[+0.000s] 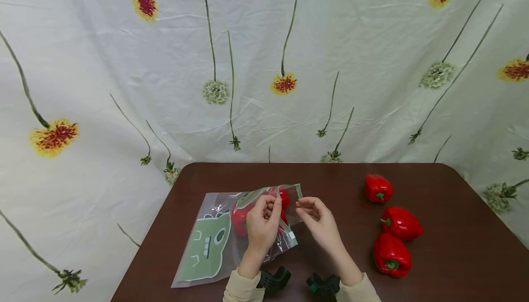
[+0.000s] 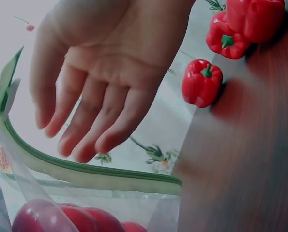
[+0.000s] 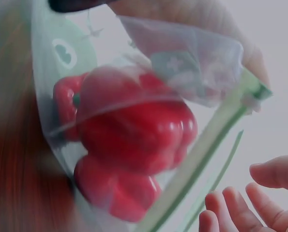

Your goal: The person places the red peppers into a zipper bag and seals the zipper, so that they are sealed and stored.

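Note:
A clear zip bag (image 1: 208,247) printed with a green cartoon creature lies on the table, its mouth raised and gaping on the right. Red bell peppers (image 3: 134,130) sit inside it. My left hand (image 1: 263,221) pinches the bag's green-edged rim between thumb and fingers. Just right of the mouth is my right hand (image 1: 320,224), its fingers loosely bent and holding nothing. The left wrist view shows this hand's palm, with the fingertips close over the green zip strip (image 2: 85,166). A white slider (image 1: 291,235) sits at the near end of the zip.
Three more red bell peppers lie on the brown table (image 1: 330,182) to the right: one far back (image 1: 378,188), one in the middle (image 1: 402,223) and one nearer (image 1: 392,255). A white flowered cloth (image 1: 256,63) hangs behind the table. Each wrist wears a dark camera mount.

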`<state>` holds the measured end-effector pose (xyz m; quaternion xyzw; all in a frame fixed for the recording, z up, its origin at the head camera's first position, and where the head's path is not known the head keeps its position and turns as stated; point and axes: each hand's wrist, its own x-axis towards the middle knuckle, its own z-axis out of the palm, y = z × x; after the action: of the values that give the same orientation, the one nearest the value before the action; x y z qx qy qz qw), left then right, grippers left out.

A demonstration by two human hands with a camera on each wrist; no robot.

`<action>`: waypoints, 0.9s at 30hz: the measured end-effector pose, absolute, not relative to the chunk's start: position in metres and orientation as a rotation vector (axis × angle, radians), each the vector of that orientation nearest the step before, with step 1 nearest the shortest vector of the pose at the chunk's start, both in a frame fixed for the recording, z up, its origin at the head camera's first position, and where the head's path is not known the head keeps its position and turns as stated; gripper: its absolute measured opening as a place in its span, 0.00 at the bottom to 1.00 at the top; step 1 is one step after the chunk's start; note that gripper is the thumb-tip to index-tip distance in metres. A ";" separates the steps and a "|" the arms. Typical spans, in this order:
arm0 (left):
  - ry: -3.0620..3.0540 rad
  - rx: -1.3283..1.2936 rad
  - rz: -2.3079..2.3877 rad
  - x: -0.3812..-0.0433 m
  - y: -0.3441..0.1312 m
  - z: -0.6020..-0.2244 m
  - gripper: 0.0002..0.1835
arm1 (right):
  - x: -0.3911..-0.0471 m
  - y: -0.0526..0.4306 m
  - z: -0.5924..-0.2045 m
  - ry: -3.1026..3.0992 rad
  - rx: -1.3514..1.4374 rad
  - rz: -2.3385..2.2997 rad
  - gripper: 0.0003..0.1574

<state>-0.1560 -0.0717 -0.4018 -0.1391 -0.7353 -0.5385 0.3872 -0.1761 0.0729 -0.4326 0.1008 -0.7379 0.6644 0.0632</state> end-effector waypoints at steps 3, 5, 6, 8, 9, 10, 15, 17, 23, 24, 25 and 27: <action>-1.865 -0.365 -1.377 -0.156 -0.072 -0.402 0.04 | -0.174 0.082 -0.433 -2.268 0.280 1.961 0.16; -1.863 -0.367 -1.381 -0.156 -0.072 -0.403 0.04 | -0.173 0.090 -0.433 -2.288 0.278 1.930 0.15; -1.864 -0.366 -1.383 -0.156 -0.072 -0.403 0.04 | -0.172 0.094 -0.433 -2.297 0.285 1.911 0.15; -1.866 -0.359 -1.381 -0.156 -0.073 -0.403 0.04 | -0.170 0.102 -0.433 -2.312 0.292 1.876 0.15; -1.868 -0.355 -1.379 -0.156 -0.073 -0.403 0.05 | -0.168 0.106 -0.433 -2.319 0.294 1.863 0.15; -1.869 -0.353 -1.378 -0.156 -0.073 -0.403 0.04 | -0.167 0.110 -0.433 -2.327 0.295 1.848 0.15; -1.872 -0.364 -1.379 -0.156 -0.074 -0.404 0.04 | -0.162 0.129 -0.433 -2.382 0.277 1.746 0.16; -1.870 -0.371 -1.384 -0.157 -0.074 -0.404 0.04 | -0.160 0.136 -0.432 -2.406 0.258 1.711 0.17; -1.860 -0.390 -1.390 -0.159 -0.074 -0.406 0.04 | -0.154 0.156 -0.431 -2.434 0.219 1.626 0.18; -1.860 -0.391 -1.390 -0.158 -0.074 -0.406 0.05 | -0.152 0.159 -0.431 -2.429 0.216 1.617 0.17; -1.860 -0.392 -1.390 -0.158 -0.074 -0.406 0.05 | -0.151 0.162 -0.430 -2.423 0.213 1.603 0.17; -1.862 -0.393 -1.390 -0.158 -0.074 -0.405 0.04 | -0.147 0.167 -0.430 -2.411 0.207 1.585 0.17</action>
<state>-0.1583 -0.0740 -0.4055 -0.1542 -0.7300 -0.5450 0.3825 -0.1474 0.1675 -0.4299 0.0710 -0.8270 0.5436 0.1244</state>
